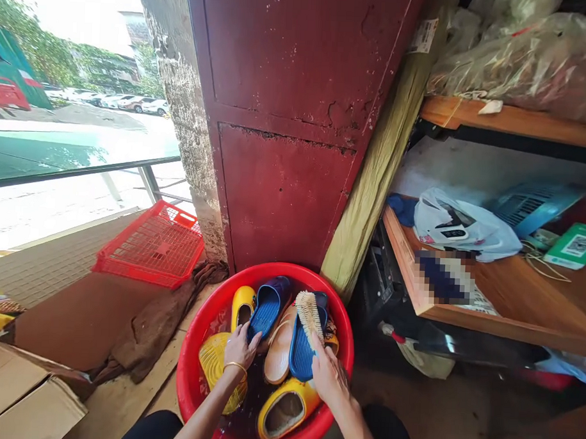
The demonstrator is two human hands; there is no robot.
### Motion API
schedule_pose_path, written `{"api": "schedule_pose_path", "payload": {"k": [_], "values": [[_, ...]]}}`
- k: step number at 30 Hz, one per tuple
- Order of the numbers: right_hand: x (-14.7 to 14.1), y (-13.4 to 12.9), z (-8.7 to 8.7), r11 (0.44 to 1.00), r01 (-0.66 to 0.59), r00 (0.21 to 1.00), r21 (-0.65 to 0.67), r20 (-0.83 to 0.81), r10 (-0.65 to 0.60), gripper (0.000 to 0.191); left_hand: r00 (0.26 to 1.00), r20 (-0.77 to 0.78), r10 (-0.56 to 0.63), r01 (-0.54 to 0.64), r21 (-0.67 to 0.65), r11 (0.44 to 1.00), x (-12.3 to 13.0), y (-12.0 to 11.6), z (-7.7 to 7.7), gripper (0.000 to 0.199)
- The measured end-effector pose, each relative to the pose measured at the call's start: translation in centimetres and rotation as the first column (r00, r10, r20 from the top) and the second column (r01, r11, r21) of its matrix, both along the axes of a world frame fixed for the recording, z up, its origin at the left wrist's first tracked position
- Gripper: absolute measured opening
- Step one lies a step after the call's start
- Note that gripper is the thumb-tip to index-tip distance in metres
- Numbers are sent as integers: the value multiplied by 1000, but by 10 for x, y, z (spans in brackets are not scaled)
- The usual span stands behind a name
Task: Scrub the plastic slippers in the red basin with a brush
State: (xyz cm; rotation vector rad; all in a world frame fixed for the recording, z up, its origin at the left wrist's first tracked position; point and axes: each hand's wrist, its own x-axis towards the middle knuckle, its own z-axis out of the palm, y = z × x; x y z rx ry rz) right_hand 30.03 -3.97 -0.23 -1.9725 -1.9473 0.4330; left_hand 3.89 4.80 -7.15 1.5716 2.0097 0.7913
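Note:
A round red tub point(186, 369) of dark water holds several shoes. My left hand point(240, 349), with a bangle at the wrist, has its fingers on the heel end of a blue clog point(265, 311). My right hand point(327, 373) is closed on a scrub brush point(309, 310) with pale bristles, which lies over a second blue clog point(301, 351). Between the blue clogs is a tan sandal point(279, 352). A yellow clog point(291, 408) sits at the front, another yellow clog point(243, 304) at the back left, and a yellow sole point(214, 357) beside my left hand.
Behind the tub stands a dark red metal door point(284, 193). A red plastic crate point(152, 243) and a brown cloth point(149, 330) lie to the left, near a cardboard box point(22, 389). On the right, a wooden shelf point(520, 327) holds a white bag point(466, 225).

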Motion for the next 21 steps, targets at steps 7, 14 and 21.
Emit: {"api": "schedule_pose_path", "payload": {"k": [7, 14, 21], "values": [[-5, -5, -21, 989, -10, 990, -151, 138, 31, 70, 997, 76, 16, 2, -224, 975, 11, 35, 5, 92], [-13, -11, -41, 977, 42, 990, -210, 141, -12, 74, 944, 304, 132, -42, -287, 957, 7, 22, 12, 71], [-19, -9, -2, 995, -53, 996, -87, -79, 46, 66, 743, 634, 215, -62, -254, 965, -8, -19, 37, 34]]}}
